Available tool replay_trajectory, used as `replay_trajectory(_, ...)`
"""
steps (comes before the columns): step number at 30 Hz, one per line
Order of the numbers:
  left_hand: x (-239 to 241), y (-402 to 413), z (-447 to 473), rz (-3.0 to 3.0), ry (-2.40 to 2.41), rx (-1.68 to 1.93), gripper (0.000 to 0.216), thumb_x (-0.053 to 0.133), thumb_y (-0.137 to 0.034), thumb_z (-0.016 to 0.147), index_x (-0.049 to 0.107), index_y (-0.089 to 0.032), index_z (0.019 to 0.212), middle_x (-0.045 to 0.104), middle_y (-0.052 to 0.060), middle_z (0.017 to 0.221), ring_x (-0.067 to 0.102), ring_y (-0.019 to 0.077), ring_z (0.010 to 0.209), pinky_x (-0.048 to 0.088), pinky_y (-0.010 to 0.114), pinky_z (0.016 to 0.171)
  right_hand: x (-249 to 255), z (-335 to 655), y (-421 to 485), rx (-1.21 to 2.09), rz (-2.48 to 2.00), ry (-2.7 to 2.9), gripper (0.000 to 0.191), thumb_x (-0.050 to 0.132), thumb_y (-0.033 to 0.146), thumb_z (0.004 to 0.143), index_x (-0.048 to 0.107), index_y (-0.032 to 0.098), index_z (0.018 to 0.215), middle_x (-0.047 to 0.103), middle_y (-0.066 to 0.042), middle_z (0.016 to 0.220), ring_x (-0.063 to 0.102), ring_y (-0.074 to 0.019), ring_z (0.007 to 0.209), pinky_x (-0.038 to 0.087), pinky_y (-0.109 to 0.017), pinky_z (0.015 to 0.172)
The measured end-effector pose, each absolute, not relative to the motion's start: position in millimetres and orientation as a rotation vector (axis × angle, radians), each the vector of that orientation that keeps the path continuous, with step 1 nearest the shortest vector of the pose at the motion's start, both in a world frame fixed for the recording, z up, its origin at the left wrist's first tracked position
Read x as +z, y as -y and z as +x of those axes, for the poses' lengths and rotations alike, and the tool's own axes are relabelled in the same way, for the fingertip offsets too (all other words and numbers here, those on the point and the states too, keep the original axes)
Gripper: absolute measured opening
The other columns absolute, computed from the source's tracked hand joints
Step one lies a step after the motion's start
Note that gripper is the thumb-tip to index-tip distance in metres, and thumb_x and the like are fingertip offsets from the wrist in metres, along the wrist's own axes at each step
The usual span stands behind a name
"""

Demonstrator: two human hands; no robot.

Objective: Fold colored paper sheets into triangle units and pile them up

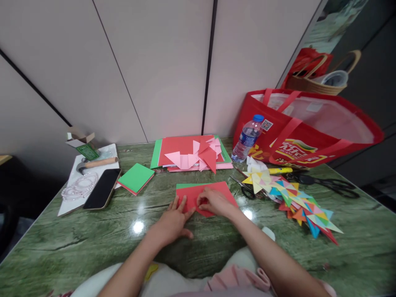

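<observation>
Green marbled table (93, 239) runs up to a wall of pale panels, and your work sits at its middle, straight ahead of you. The red sheet (216, 190) lies flat there on top of a green sheet (188, 185), whose edge shows along the red one's top and left sides. The red paper is matte and plain, and its near edge is folded up into a slanted flap, so the front looks pointed rather than square.

Your left hand (173, 220) lies open and flat, fingers spread, pressing the sheet's near left corner to the table. Your right hand (213, 201) is curled, fingertips pinched on the folded flap just beside the left fingers.

Behind the sheet is a stack of red, green and pink paper (182, 148) with folded pink pieces (185, 160) on it. A small green pad (136, 178) lies to the left, near a phone (103, 189) and a hammer (95, 163). To your right is a pile of coloured folded triangles (297, 202), black scissors (328, 183), a water bottle (247, 140) and a red bag (309, 128).
</observation>
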State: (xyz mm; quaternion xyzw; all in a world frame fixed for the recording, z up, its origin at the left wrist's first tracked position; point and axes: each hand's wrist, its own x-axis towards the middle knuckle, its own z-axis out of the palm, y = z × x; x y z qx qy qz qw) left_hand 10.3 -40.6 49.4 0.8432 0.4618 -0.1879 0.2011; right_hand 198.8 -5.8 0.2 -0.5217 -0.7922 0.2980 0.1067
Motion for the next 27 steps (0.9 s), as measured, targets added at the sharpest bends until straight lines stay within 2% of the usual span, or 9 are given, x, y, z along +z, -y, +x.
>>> replay_trajectory(3,54.8,38.2,2.7,2.389,-1.284,-0.446,0.068,0.063,-0.037,0.077,0.038,-0.017,0.136,0.024,0.016,0.149,0.023,0.0285,0.137,0.028,0.038,0.107,3.0,197.0,7.2,0.877,-1.600,2.339,0.012,0.068,0.026,0.071,0.071,0.024,0.083,0.062,-0.003,0.089,0.059,-0.0168,0.080,0.038,-0.024,0.067)
replay_trajectory(5,53.0,36.9,3.0,2.423,-1.329,-0.355,0.053,0.059,-0.034,0.079,0.048,-0.016,0.128,0.036,0.016,0.144,0.036,0.0271,0.131,0.032,0.037,0.103,4.4,195.2,7.9,0.857,-1.645,2.343,0.013,0.069,0.028,0.070,0.071,0.024,0.082,0.062,-0.003,0.088,0.059,-0.0170,0.079,0.038,-0.025,0.066)
replay_trajectory(8,42.7,31.9,8.6,2.455,-1.461,-0.226,0.026,0.053,-0.030,0.083,0.064,-0.016,0.103,0.056,0.013,0.116,0.052,0.0257,0.108,0.038,0.039,0.092,6.2,192.6,8.8,0.838,-1.679,2.343,0.013,0.069,0.028,0.070,0.071,0.023,0.081,0.062,-0.003,0.086,0.059,-0.0175,0.080,0.038,-0.024,0.066)
replay_trajectory(10,32.4,26.2,12.5,2.493,-1.547,-0.085,0.019,0.050,-0.026,0.084,0.066,-0.017,0.090,0.057,0.010,0.104,0.050,0.0256,0.103,0.038,0.041,0.088,7.2,191.4,9.2,0.850,-1.698,2.332,0.012,0.069,0.027,0.070,0.072,0.023,0.080,0.063,-0.003,0.086,0.059,-0.0175,0.080,0.038,-0.024,0.066)
replay_trajectory(14,14.9,17.0,15.7,2.482,-1.654,0.154,0.016,0.049,-0.024,0.084,0.063,-0.017,0.087,0.054,0.010,0.100,0.044,0.0243,0.100,0.036,0.039,0.084,9.4,190.0,10.0,0.864,-1.730,2.308,0.010,0.068,0.025,0.070,0.072,0.023,0.079,0.063,-0.003,0.087,0.059,-0.0161,0.077,0.037,-0.024,0.065)
replay_trajectory(22,17.2,16.7,13.8,2.563,-1.598,-0.010,0.018,0.045,-0.020,0.083,0.060,-0.017,0.092,0.051,0.010,0.108,0.043,0.0246,0.104,0.035,0.039,0.084,10.9,190.7,9.5,0.877,-1.717,2.332,0.011,0.067,0.025,0.070,0.071,0.024,0.080,0.062,-0.003,0.088,0.058,-0.0149,0.075,0.036,-0.023,0.063)
replay_trajectory(27,18.0,14.7,11.1,2.569,-1.603,-0.038,0.019,0.045,-0.024,0.083,0.061,-0.018,0.093,0.051,0.010,0.110,0.043,0.0250,0.105,0.034,0.039,0.083,7.7,191.9,8.8,0.887,-1.704,2.330,0.011,0.067,0.025,0.070,0.071,0.023,0.081,0.061,-0.003,0.090,0.058,-0.0149,0.076,0.036,-0.023,0.064)
